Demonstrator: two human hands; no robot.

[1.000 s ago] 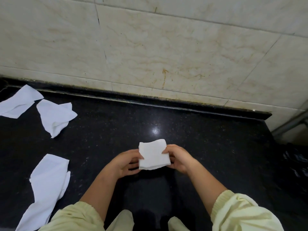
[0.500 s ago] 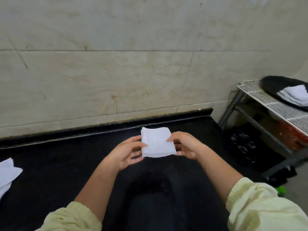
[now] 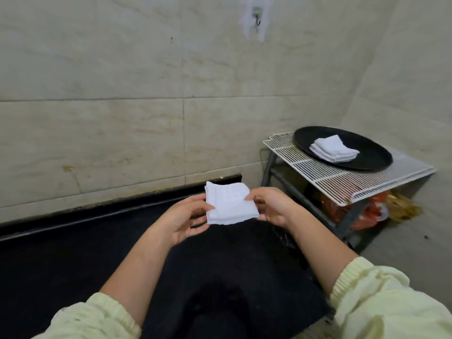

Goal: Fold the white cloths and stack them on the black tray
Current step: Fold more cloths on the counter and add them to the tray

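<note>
White cloth (image 3: 230, 207), folded to a near square, held in the air above the black surface (image 3: 73, 260) and pinched from both sides. At its left edge, left hand (image 3: 184, 216): thumb on top, fingers curled underneath and mostly hidden by the cloth. At its right edge, right hand (image 3: 272, 207): thumb and fingertips clamped on the fabric, remaining fingers tucked below. Lies nearly flat, slightly longer left to right, far edge toward the wall (image 3: 122, 130), layered folds visible along the near edge. Well apart to the right, black tray (image 3: 367, 155) on a white wire rack (image 3: 342, 178), with a stack (image 3: 333, 149) of folded cloths near its middle. Under the rack, orange and brown clutter, hard to make out. Pale yellow sleeves (image 3: 391, 304) cut off at the bottom.
</note>
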